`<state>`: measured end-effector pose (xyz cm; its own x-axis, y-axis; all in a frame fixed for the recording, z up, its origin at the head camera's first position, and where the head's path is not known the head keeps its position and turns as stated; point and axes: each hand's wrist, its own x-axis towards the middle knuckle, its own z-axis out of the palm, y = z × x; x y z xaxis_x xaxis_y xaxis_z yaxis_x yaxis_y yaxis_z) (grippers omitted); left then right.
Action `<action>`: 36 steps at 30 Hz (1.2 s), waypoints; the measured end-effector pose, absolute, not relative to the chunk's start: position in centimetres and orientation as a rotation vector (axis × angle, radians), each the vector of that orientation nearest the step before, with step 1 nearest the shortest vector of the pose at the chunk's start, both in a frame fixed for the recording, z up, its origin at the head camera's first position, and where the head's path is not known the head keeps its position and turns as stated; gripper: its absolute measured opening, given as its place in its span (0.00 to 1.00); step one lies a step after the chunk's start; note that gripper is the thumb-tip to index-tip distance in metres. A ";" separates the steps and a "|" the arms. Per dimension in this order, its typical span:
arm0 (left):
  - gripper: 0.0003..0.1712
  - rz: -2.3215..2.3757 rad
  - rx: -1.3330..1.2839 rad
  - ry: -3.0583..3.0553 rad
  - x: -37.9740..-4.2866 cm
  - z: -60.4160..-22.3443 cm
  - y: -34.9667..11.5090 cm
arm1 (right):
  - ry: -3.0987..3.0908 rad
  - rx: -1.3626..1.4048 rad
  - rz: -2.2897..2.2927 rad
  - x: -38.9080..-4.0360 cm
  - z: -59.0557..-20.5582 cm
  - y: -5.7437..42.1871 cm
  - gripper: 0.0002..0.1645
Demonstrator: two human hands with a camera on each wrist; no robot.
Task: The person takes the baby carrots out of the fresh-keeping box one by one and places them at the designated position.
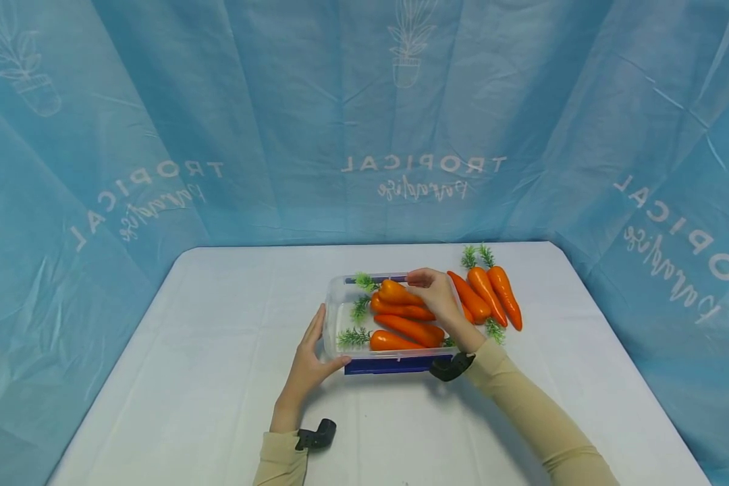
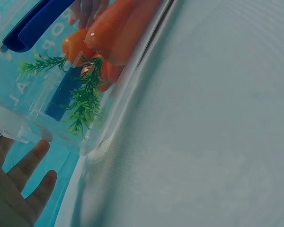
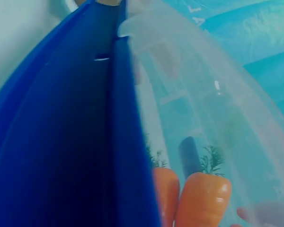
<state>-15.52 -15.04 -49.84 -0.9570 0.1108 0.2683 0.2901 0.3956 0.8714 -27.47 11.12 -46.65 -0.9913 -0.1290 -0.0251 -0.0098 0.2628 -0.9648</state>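
Carrots (image 1: 401, 311), bright orange with green leafy ends, four visible inside an open-topped clear plastic box (image 1: 334, 310). Box with a dark blue latch (image 1: 395, 366) along its near side, set on a white-covered worktop (image 1: 231, 337). Three leafy ends in the box toward the left, one toward the right. Left hand (image 1: 306, 359) at the left end of the box, fingers straight and spread apart along the outer wall, thumb by the near corner. Right hand (image 1: 435, 294) over the far right part of the box, fingers bent at the tip of the rearmost carrot; clamped on it or only touching, impossible to tell. Just right of the box, loose carrots (image 1: 507, 295) close together on the worktop, two with leafy ends pointing away. Tan sleeves (image 1: 525, 405), black wrist straps (image 1: 318, 435). Behind, blue plastic curtain (image 1: 285, 101) with mirrored white lettering, "TROPICAL Paradise".
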 end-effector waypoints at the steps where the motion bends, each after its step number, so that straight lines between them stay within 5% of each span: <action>1: 0.60 -1.601 -0.359 -2.480 -15.5 -49.9 -15.1 | 2.431 -0.137 -1.831 -27.5 -46.7 11.1 0.19; 14: 0.60 -1.607 -0.360 -2.475 -15.6 -49.8 -15.1 | 2.521 -0.060 -1.706 -28.0 -47.3 10.4 0.15; 36: 0.60 -1.607 -0.343 -2.484 -15.5 -49.8 -15.0 | 2.554 -0.338 -1.419 -27.9 -47.7 10.5 0.22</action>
